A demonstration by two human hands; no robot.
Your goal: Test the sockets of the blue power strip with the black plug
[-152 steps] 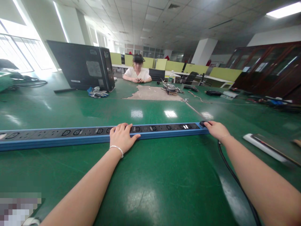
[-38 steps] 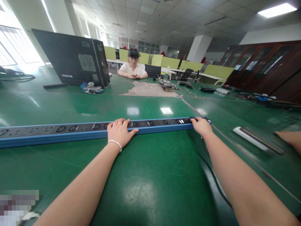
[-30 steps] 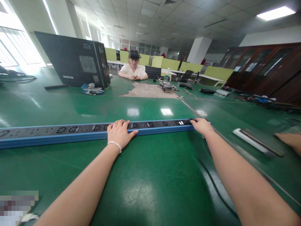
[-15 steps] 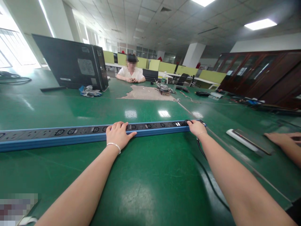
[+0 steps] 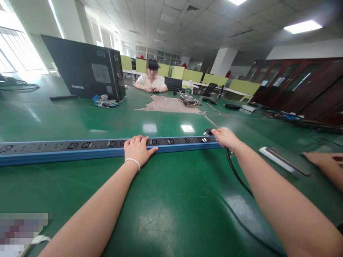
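A long blue power strip point(image 5: 80, 152) with a black face and several sockets lies across the green table. My left hand point(image 5: 138, 150) grips it near the middle, fingers over the top and thumb along its front side. Above the strip's right end, my right hand point(image 5: 226, 139) is closed around a black power plug point(image 5: 208, 132). The plug's metal prongs point left, apart from the sockets. From under this hand a black cord point(image 5: 237, 178) hangs down to the lower right. The strip's far right end is hidden behind my right hand.
Another person's hand point(image 5: 318, 159) rests at the right, near a white and dark flat object point(image 5: 278, 160). Across the table sits a person point(image 5: 150, 80). A black computer case point(image 5: 88, 71) and gloves point(image 5: 105, 101) are at the far left. A bottle point(image 5: 188, 87) stands farther back.
My right hand has lifted the plug up off the strip's right end, so its prongs now show. The cord has risen with it. My left hand stays on the strip.
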